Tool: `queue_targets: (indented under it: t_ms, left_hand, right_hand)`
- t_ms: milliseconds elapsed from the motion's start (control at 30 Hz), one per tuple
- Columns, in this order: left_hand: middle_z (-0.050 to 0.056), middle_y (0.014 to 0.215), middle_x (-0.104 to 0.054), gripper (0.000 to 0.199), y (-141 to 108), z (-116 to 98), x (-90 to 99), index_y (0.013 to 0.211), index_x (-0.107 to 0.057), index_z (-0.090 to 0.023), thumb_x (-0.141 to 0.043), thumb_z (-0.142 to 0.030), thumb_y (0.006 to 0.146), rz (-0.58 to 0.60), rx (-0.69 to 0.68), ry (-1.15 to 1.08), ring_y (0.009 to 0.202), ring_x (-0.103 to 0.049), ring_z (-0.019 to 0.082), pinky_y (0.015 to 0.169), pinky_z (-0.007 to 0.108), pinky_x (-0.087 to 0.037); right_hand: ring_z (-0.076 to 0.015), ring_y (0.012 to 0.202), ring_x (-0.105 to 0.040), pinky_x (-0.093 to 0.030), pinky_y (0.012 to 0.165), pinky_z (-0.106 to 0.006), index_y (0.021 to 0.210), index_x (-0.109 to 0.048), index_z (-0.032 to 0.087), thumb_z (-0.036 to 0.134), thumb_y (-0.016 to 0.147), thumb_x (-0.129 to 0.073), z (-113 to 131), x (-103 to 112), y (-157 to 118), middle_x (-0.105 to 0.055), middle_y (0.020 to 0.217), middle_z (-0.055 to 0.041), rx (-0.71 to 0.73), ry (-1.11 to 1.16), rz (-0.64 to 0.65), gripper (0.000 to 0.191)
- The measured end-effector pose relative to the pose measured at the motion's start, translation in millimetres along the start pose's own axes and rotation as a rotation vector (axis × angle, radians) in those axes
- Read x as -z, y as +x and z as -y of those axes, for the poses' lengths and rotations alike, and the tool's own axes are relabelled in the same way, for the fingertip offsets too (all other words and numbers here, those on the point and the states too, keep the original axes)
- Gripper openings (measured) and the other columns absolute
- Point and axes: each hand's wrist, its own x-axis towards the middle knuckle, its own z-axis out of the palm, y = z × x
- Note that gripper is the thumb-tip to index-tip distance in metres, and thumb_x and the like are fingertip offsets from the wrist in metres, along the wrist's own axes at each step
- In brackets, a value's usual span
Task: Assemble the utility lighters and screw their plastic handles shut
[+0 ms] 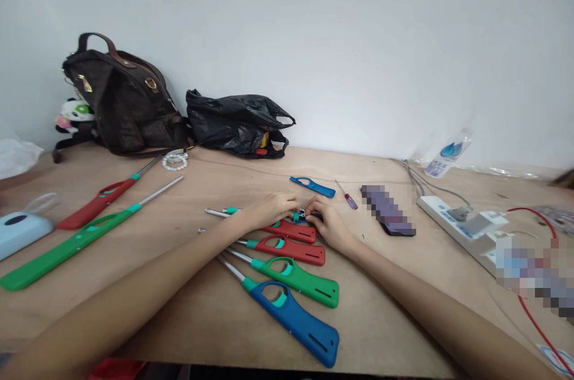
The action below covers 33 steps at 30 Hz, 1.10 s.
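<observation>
Both hands meet over an opened long-neck gas lighter (298, 216), whose teal trigger and small inner parts show between the fingers. My left hand (277, 208) reaches in from the left with bent fingers closed on it. From the right, my right hand (326, 221) pinches at its parts near a thin wire; a dark piece under those fingers is partly hidden. Just beyond lies a loose blue handle half (313, 186). Below the hands are fanned-out lighters: a red lighter (293, 232), another red lighter (291, 250), a green lighter (305, 283) and a blue lighter (298, 323).
A small screwdriver (347, 196) and a phone (389, 213) lie right of the hands. Farther right are a power strip (452, 227) and a tilted bottle (448, 154). Long green (67, 251) and red lighters (96, 204) lie left. A backpack (130, 105) and black plastic bag (233, 123) stand behind.
</observation>
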Motion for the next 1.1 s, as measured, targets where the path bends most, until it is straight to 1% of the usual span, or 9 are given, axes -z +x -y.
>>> queue_targets:
  t_ms: [233,367,633,933,1100]
  left_hand:
    - [0.004,0.091,-0.061,0.017,-0.4,0.2,0.5,0.093,-0.064,-0.015,-0.056,-0.003,0.083,0.007,0.015,0.039,0.078,-0.058,0.016,0.069,0.023,-0.042]
    - [0.004,0.091,-0.060,0.017,-0.4,1.3,-0.9,0.091,-0.064,-0.015,-0.055,-0.004,0.083,-0.010,0.011,0.047,0.078,-0.058,0.015,0.069,0.023,-0.042]
    - [0.005,0.089,-0.061,0.019,-1.2,2.5,-1.5,0.091,-0.066,-0.015,-0.051,-0.005,0.085,-0.021,-0.008,-0.017,0.083,-0.058,0.017,0.071,0.024,-0.043]
    - [0.005,0.085,-0.061,0.017,-1.6,4.8,-4.4,0.087,-0.066,-0.014,-0.052,-0.005,0.083,-0.060,0.035,-0.091,0.077,-0.059,0.016,0.067,0.023,-0.042]
    - [0.006,0.089,-0.065,0.018,-2.3,4.6,-1.3,0.093,-0.067,-0.015,-0.055,-0.006,0.083,-0.080,0.033,-0.116,0.080,-0.061,0.017,0.069,0.023,-0.043]
  right_hand:
    - [-0.0207,0.085,-0.054,-0.046,0.079,-0.036,0.074,-0.054,0.020,0.004,0.080,-0.051,3.4,-0.4,-2.1,-0.056,0.084,-0.0044,0.010,-0.055,-0.015,0.018]
    - [-0.0206,0.084,-0.054,-0.047,0.078,-0.036,0.076,-0.056,0.020,0.004,0.081,-0.051,5.1,-0.1,-2.9,-0.057,0.085,-0.0049,0.021,-0.104,-0.026,0.017]
    - [-0.0214,0.087,-0.056,-0.048,0.080,-0.037,0.079,-0.058,0.020,0.008,0.085,-0.047,9.1,1.9,-3.7,-0.059,0.087,-0.0066,0.118,-0.217,-0.010,0.018]
    - [-0.0203,0.084,-0.056,-0.048,0.077,-0.036,0.077,-0.056,0.020,0.005,0.081,-0.051,6.1,-0.2,-3.1,-0.059,0.084,-0.0049,0.059,-0.191,-0.042,0.016]
    - [-0.0214,0.086,-0.056,-0.049,0.077,-0.037,0.081,-0.059,0.021,0.009,0.087,-0.047,8.2,3.4,-4.2,-0.059,0.088,-0.0072,0.159,-0.266,0.014,0.018]
